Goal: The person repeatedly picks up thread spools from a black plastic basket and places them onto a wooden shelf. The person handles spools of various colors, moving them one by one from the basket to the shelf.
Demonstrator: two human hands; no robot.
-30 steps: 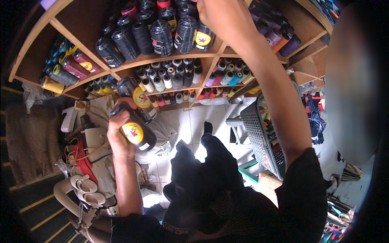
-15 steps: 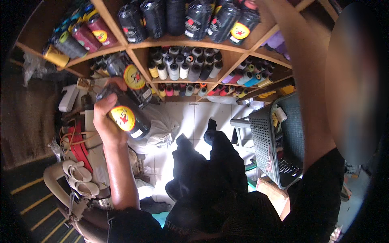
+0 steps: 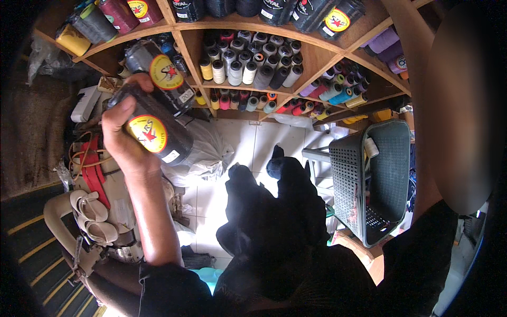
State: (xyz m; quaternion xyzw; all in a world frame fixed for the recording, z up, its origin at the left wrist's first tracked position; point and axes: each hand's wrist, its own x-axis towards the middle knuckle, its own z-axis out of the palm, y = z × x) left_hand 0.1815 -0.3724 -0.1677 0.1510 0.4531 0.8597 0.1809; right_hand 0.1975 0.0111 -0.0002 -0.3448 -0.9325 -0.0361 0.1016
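The left hand (image 3: 124, 119) clasps two black spools (image 3: 153, 132), both off the shelf (image 3: 314, 55); other black spools (image 3: 277, 10) stand there, above and right of it. The right hand is out of view, grip unknown.

Glare whitens the floor tiles (image 3: 240, 138) around the underexposed dark clothing (image 3: 272, 222); the far wooden shelf (image 3: 319, 61) bends with fisheye distortion, corners fall black, and a smeared oval blur covers the right side
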